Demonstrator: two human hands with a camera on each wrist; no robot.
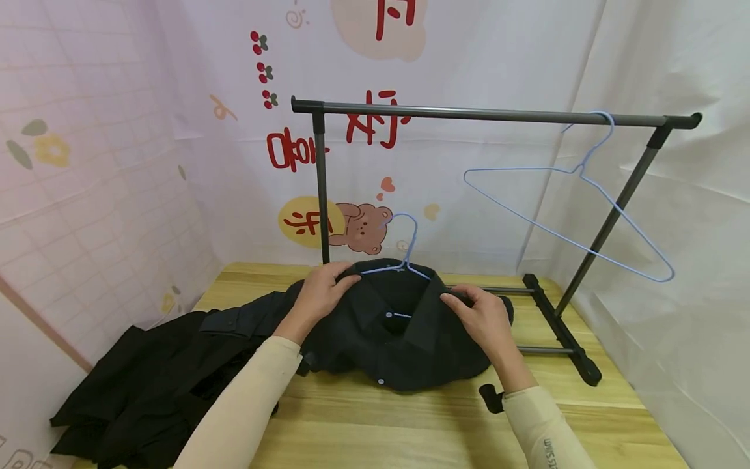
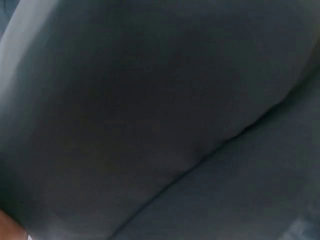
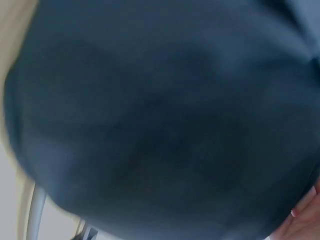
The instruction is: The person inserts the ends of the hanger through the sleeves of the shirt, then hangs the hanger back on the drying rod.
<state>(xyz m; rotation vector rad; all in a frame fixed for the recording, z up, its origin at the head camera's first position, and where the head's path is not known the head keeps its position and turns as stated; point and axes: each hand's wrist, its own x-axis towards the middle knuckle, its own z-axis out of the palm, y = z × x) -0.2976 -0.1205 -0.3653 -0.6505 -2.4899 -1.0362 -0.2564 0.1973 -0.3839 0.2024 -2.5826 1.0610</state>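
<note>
A black collared shirt [image 1: 351, 332] with pale buttons lies in front of me in the head view. Inside its neck opening sits a light blue wire hanger [image 1: 413, 244], its hook standing up above the collar. My left hand [image 1: 316, 296] pinches the shirt beside the collar on the left. On the other side, my right hand [image 1: 485, 320] pinches the shirt near the right shoulder. Dark shirt cloth [image 2: 150, 110] fills most of the left wrist view. The right wrist view is also mostly covered by the cloth [image 3: 160, 125], with some fingers [image 3: 302, 217] at the lower right corner.
A dark metal clothes rack [image 1: 469, 112] stands behind the shirt. From its right end hangs another blue hanger [image 1: 539, 225] with nothing on it. More black clothing [image 1: 140, 391] is heaped at the left of the wooden table [image 1: 351, 430]. A small black object [image 1: 491, 398] lies by my right wrist.
</note>
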